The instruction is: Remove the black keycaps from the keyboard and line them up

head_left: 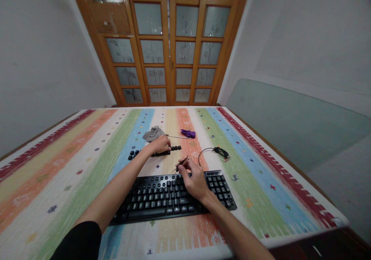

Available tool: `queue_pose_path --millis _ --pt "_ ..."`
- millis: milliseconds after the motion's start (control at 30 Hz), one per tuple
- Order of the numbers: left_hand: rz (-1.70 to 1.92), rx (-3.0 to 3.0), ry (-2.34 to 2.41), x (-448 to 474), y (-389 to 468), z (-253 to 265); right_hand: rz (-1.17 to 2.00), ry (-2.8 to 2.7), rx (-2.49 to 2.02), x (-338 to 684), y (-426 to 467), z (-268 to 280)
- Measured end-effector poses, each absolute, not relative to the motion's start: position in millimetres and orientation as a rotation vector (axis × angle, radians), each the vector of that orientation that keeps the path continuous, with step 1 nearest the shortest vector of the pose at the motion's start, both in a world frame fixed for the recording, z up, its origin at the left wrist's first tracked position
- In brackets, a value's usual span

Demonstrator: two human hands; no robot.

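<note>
Keycap handling is judged to be the step in hand, with a keycap picked from or placed in the row. The left hand (161,144) is set down at the line of loose black keycaps (176,148), beyond the keyboard (153,205); fingers are bent over the row, but whether a keycap is pinched cannot be told. In the right hand (193,178), a small dark tool with thin wire-like ends (182,165) is gripped between thumb and fingers, above the keyboard's far edge; possibly a keycap puller, too small to be sure. The full-size keyboard is laid flat on the striped tablecloth (89,182), partly covered by the right hand and left forearm. Beyond the hands, a crumpled grey cloth (153,133) and a bunched purple item (188,133) are seen, and a bundled black cable (222,151) is left to the right. For the next move, a secure pinch on one keycap is called for, with neighbouring ones left undisturbed and the tool kept clear.
</note>
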State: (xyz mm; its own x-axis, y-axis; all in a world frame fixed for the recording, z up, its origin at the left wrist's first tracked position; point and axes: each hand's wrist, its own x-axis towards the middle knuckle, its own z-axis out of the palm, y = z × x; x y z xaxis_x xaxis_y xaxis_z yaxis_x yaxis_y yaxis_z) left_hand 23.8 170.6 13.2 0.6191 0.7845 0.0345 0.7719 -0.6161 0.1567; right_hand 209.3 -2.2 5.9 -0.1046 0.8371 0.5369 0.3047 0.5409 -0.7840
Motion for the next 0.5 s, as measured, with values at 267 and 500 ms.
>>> queue_pose_path --millis 267,500 --pt "0.136 2.709 1.329 25.1 168.1 15.9 0.603 -1.676 -0.972 209.5 -2.6 6.5" --pt "0.129 2.708 1.308 24.1 169.7 16.3 0.584 -1.682 -0.976 209.8 -2.3 6.1"
